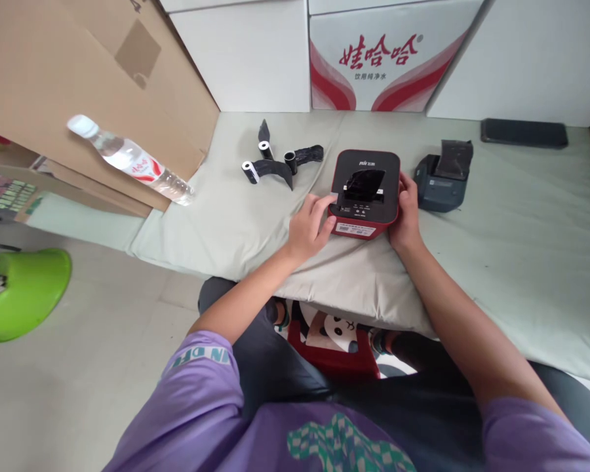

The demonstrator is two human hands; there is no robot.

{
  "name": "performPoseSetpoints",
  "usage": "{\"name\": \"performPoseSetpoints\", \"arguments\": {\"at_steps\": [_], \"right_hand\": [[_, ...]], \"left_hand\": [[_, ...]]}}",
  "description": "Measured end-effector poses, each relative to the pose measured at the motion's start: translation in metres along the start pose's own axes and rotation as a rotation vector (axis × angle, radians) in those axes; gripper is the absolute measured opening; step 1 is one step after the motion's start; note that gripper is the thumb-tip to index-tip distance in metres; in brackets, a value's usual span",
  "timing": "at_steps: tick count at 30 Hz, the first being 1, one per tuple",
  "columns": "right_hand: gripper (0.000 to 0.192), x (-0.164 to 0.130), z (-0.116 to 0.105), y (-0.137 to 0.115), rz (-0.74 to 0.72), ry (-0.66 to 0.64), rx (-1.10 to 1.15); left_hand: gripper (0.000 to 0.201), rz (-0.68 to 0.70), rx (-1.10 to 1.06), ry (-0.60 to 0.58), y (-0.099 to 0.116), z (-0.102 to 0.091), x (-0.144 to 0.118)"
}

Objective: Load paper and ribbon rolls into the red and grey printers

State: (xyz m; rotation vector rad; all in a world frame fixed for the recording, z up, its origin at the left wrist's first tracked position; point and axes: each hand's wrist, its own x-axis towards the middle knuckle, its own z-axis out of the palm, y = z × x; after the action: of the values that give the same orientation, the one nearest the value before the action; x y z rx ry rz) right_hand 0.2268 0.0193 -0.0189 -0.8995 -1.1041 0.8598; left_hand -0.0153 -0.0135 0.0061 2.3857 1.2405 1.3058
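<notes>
A red thermal printer (356,231) with a black top stands on the cloth-covered surface in front of me. A glossy black strip (366,183) sticks up from the slot in its top. My right hand (407,213) wraps round the printer's right side. With its index finger stretched out, my left hand (312,223) touches the front left corner of the top; its thumb is spread apart, near the printer's front. Right of the printer is a smaller dark blue-grey printer (440,190) with a dark strip (453,159) rising from it.
Several small rolls (265,149) with black strips lie to the left. A water bottle (132,160) leans by a cardboard box (103,72). A black phone (524,133) lies at the back right. White boxes (373,62) line the back edge. A green stool (34,292) stands on the floor.
</notes>
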Motion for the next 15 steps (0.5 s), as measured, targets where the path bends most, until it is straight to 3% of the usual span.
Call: {"name": "performPoseSetpoints", "arguments": {"at_steps": [15], "right_hand": [[0.065, -0.0018, -0.0008, 0.0008, -0.004, 0.005, 0.025]], "left_hand": [[0.06, -0.016, -0.061, -0.026, -0.0026, 0.0008, 0.0009]]}}
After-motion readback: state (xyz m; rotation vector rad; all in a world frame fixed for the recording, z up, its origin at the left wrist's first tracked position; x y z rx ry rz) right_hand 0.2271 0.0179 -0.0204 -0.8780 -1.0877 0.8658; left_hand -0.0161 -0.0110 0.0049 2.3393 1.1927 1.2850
